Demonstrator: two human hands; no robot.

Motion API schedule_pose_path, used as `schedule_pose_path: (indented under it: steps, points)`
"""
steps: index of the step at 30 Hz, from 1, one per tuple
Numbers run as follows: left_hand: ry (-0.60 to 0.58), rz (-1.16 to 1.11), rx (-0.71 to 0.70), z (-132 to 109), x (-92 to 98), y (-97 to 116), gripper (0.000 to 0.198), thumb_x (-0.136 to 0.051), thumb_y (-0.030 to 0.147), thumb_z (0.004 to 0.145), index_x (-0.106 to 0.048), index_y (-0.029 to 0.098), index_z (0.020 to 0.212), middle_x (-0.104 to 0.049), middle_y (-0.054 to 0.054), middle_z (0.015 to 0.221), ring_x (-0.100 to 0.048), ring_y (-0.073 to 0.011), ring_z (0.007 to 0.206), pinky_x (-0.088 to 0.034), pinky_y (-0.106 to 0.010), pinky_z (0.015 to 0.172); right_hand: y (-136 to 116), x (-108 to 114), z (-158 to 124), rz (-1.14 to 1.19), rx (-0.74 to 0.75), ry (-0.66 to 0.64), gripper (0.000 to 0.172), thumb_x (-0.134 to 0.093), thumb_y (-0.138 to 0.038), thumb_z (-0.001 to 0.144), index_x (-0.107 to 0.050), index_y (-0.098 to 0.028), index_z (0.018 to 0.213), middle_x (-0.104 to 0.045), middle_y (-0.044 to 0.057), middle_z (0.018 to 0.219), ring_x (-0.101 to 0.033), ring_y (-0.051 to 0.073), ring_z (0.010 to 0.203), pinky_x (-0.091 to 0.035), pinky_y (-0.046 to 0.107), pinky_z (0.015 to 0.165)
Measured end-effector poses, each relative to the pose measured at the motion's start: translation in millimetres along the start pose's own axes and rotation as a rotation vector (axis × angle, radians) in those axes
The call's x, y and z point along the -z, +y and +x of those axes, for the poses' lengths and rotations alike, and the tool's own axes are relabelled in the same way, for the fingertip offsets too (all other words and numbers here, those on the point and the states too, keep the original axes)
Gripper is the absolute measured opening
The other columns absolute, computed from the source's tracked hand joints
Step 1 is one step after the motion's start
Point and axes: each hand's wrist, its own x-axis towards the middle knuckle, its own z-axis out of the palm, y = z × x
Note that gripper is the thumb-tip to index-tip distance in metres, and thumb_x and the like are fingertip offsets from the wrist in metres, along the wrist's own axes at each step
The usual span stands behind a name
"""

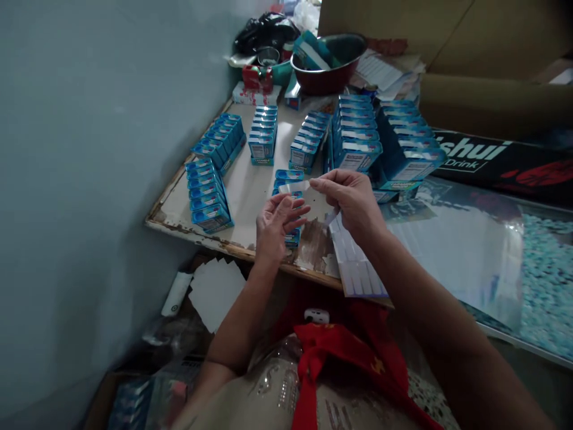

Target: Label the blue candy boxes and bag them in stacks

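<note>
Closest to my view is a red cloth point(331, 352) lying bunched over a pale printed sack point(273, 388) (it fills the bottom of the feed). Just beyond it, both hands are raised above the near edge of the worn table point(179, 222).

The right hand point(351, 200) is closed in a pinch, thumb and forefinger gripping the right end of a small whitish strip point(293, 187). The strip stretches left from that pinch, level, in the air between the two hands. The left hand point(275, 224) is half open, palm up and fingers loosely curled, its fingertips just under the strip; I cannot tell whether they touch it.

Below the right wrist a sheet of white labels point(358, 263) lies on the table and overhangs its near edge. A single blue box point(293, 237) sits under the left hand.

Farther off, rows of blue boxes point(262, 134) stand in lines across the table, with taller stacks point(358, 131) to the right. At the far end sits a dark red bowl point(331, 77). To the right lies a clear plastic sheet point(461, 251), and white papers point(215, 289) lie on the floor at near left.
</note>
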Motion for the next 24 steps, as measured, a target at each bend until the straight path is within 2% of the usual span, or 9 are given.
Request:
schedule_pose_path:
  steps: [3,7,11,14,17,20,24]
  points:
    - [0.052,0.095,-0.01,21.9,13.5,2.4,0.057,-0.082,0.069,0.077,-0.064,0.021,0.1,-0.08,-0.008,0.099,-0.081,-0.0229,0.087,-0.061,-0.028,0.069,7.0,-10.0,6.9,0.025,-0.039,0.002,0.037,-0.089,-0.052,0.066,-0.066,-0.022,0.066,-0.045,-0.007,0.052,-0.032,0.008,0.049,-0.022,0.027,0.048]
    - [0.061,0.218,-0.042,56.0,39.4,7.9,0.055,-0.086,0.068,0.074,-0.064,0.02,0.09,-0.076,-0.002,0.079,-0.074,-0.0159,0.065,-0.053,-0.023,0.056,12.0,-19.1,14.7,0.055,-0.056,0.023,0.038,-0.09,-0.051,0.065,-0.066,-0.021,0.066,-0.047,-0.006,0.053,-0.033,0.008,0.05,-0.022,0.027,0.048]
    - [0.119,0.256,-0.082,80.6,60.0,16.2,0.057,-0.086,0.071,0.072,-0.068,0.019,0.09,-0.075,-0.001,0.08,-0.066,-0.0088,0.056,-0.047,-0.019,0.051,11.6,-26.4,23.7,0.053,-0.032,0.031,0.037,-0.089,-0.051,0.067,-0.067,-0.022,0.07,-0.048,-0.006,0.056,-0.034,0.008,0.052,-0.024,0.026,0.048]
    - [0.045,0.232,0.026,89.3,62.2,22.8,0.061,-0.083,0.074,0.074,-0.074,0.018,0.096,-0.08,-0.006,0.091,-0.067,-0.009,0.06,-0.048,-0.019,0.054,9.9,-31.7,30.1,0.03,-0.021,0.02,0.036,-0.087,-0.051,0.069,-0.065,-0.022,0.071,-0.046,-0.007,0.055,-0.033,0.008,0.05,-0.025,0.026,0.047]
    - [-0.056,0.205,0.102,96.1,57.5,26.2,0.06,-0.089,0.07,0.068,-0.075,0.017,0.094,-0.081,-0.007,0.092,-0.066,-0.0083,0.06,-0.048,-0.019,0.054,9.6,-36.5,35.5,0.095,-0.042,0.017,0.033,-0.088,-0.047,0.068,-0.066,-0.021,0.069,-0.044,-0.008,0.054,-0.032,0.006,0.048,-0.024,0.025,0.045]
    - [-0.061,0.165,0.082,107.9,54.4,27.0,0.051,-0.095,0.059,0.064,-0.073,0.017,0.084,-0.078,-0.004,0.082,-0.061,-0.0056,0.056,-0.045,-0.017,0.053,13.4,-40.5,43.4,0.119,-0.068,0.043,0.029,-0.087,-0.042,0.068,-0.069,-0.02,0.068,-0.045,-0.007,0.052,-0.033,0.006,0.045,-0.024,0.025,0.042]
    - [0.002,0.261,-0.016,133.4,54.5,30.3,0.033,-0.091,0.04,0.075,-0.067,0.017,0.072,-0.071,0.001,0.067,-0.058,-0.005,0.051,-0.041,-0.016,0.05,29.9,-45.2,64.5,0.005,-0.06,0.155,0.026,-0.083,-0.039,0.073,-0.068,-0.02,0.064,-0.048,-0.006,0.051,-0.04,0.008,0.043,-0.032,0.026,0.042]
